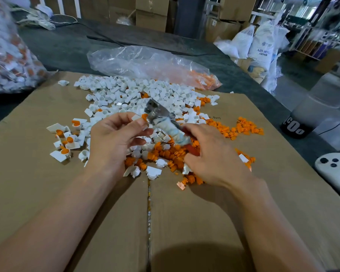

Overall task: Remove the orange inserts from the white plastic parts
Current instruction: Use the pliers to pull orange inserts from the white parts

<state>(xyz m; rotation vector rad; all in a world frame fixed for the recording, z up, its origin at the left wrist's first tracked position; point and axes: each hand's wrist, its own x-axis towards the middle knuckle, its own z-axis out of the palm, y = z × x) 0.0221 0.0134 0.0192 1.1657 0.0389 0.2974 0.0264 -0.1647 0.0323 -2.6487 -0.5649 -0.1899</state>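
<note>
My left hand (114, 138) pinches a small white plastic part (136, 117) with an orange insert (144, 116) showing at its tip. My right hand (214, 156) grips a tape-wrapped metal tool (165, 122) whose blurred blade end sits right against that part. A big heap of white parts (137, 93) lies on the cardboard beyond my hands. Loose orange inserts (171, 152) are piled under and right of my hands. Several white parts that hold orange inserts (67, 142) lie to the left.
The flattened cardboard (106, 213) covers a dark table. A clear plastic bag (145, 63) holding orange pieces lies behind the heap. A full bag of parts (8, 52) stands at the far left. A white device (336, 169) and a clear container (318, 112) sit at the right.
</note>
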